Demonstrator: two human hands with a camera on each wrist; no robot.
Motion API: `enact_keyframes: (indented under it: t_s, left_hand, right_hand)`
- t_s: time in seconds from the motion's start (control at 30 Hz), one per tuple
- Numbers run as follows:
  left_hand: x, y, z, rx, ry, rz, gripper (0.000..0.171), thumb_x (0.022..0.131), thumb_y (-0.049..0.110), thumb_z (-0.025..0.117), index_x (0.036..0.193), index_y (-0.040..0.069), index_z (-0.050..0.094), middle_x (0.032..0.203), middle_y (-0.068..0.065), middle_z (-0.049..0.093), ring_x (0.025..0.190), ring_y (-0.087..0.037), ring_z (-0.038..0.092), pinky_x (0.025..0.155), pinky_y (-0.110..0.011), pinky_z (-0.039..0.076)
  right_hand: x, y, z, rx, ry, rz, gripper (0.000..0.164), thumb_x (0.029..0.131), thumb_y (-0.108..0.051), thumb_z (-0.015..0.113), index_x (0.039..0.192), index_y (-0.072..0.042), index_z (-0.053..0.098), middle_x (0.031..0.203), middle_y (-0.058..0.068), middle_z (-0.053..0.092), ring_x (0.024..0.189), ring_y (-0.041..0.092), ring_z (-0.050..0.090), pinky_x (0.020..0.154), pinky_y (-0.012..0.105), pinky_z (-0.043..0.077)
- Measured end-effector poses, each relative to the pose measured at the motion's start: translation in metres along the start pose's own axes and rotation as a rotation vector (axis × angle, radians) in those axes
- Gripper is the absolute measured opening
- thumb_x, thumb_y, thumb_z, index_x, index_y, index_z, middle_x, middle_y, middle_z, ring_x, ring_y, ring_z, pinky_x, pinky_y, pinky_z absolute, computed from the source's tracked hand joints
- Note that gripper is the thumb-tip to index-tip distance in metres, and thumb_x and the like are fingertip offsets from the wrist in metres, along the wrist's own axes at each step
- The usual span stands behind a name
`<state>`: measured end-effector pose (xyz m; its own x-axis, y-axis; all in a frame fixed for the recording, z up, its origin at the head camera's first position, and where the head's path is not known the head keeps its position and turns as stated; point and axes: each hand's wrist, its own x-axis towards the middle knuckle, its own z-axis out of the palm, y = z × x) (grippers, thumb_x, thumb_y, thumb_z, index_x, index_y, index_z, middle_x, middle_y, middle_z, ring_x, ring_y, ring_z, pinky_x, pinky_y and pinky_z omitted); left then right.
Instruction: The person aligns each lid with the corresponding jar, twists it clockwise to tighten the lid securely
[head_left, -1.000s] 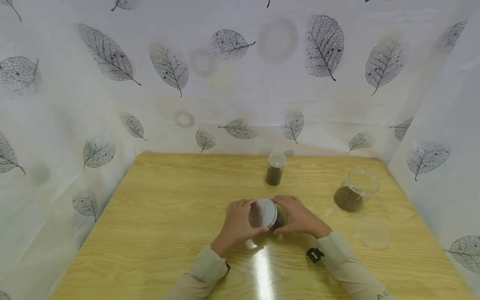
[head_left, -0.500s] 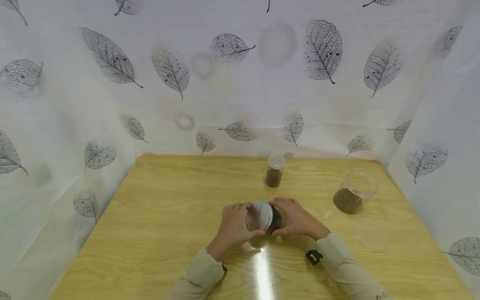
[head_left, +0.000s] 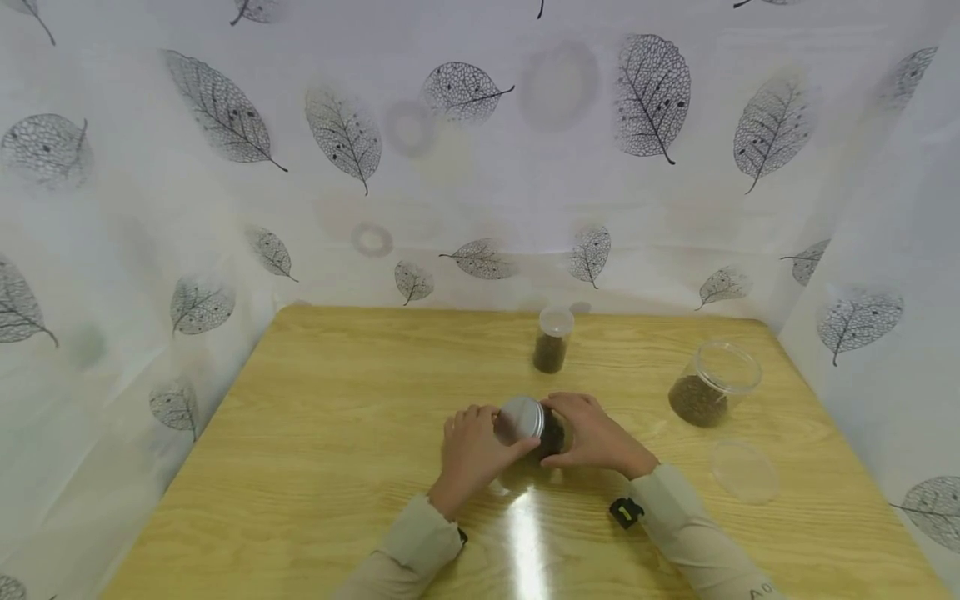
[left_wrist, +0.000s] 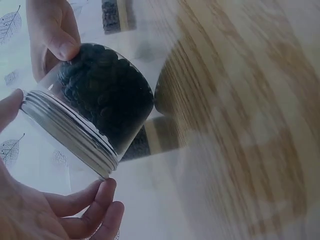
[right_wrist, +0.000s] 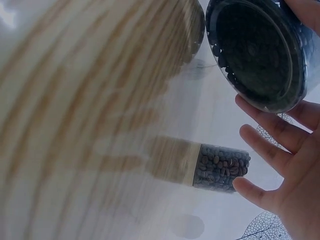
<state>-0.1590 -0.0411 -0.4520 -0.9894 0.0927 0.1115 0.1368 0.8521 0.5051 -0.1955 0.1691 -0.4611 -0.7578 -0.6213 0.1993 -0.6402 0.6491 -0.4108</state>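
Note:
A clear jar of dark coffee beans (head_left: 553,435) tilts between the two hands, its silver lid (head_left: 521,419) facing left. My left hand (head_left: 474,452) holds the lid by its edge, thumb on one side and fingertips on the other; in the left wrist view the lid's ridged rim (left_wrist: 70,131) shows between them. The right hand (head_left: 597,437) grips the jar's body from the other side. Its round base (right_wrist: 256,56) faces the right wrist camera, with some fingers of that hand (right_wrist: 295,160) spread below it.
Behind the hands stands a small jar of coffee beans (head_left: 550,352). At the right is a wider, lidless-looking clear jar (head_left: 699,400), partly filled with beans, and a clear flat disc (head_left: 744,472) lies before it. Leaf-printed curtains (head_left: 480,183) border the wooden table (head_left: 337,400).
The left thumb has moved up from below the lid onto its rim, the left hand turning slightly. The jar has shifted a little to the left, still tilted and held by both hands.

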Motion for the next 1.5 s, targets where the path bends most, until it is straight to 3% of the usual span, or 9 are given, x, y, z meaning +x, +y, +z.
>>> enact_keyframes:
  t_s: [0.47,0.77,1.5]
  left_hand:
    - [0.002,-0.004,0.0,-0.077,-0.023,0.049,0.069,0.07,0.063,0.07,0.109,0.006,0.061,0.106,-0.009,0.061,0.104,-0.031,0.052,0.095,-0.049,0.038]
    - [0.004,-0.008,-0.003,-0.082,-0.035,0.115,0.067,0.071,0.059,0.071,0.11,0.006,0.06,0.106,-0.009,0.061,0.103,-0.029,0.053,0.097,-0.051,0.037]
    - [0.006,-0.01,-0.005,-0.061,-0.075,0.144,0.072,0.07,0.062,0.07,0.114,0.006,0.058,0.111,-0.009,0.061,0.107,-0.031,0.052,0.101,-0.053,0.033]
  right_hand:
    - [0.001,0.002,0.001,0.006,-0.009,0.0,0.084,0.065,-0.048,0.081,0.13,-0.003,0.053,0.13,0.017,0.056,0.123,0.035,0.049,0.1,0.06,0.033]
    - [0.003,0.002,-0.002,-0.015,-0.022,-0.012,0.085,0.065,-0.049,0.081,0.129,-0.002,0.054,0.129,0.016,0.057,0.124,0.035,0.049,0.101,0.059,0.034]
    - [0.003,0.002,-0.001,-0.026,-0.028,-0.012,0.084,0.064,-0.048,0.082,0.129,-0.002,0.054,0.129,0.015,0.058,0.124,0.035,0.049,0.101,0.058,0.034]
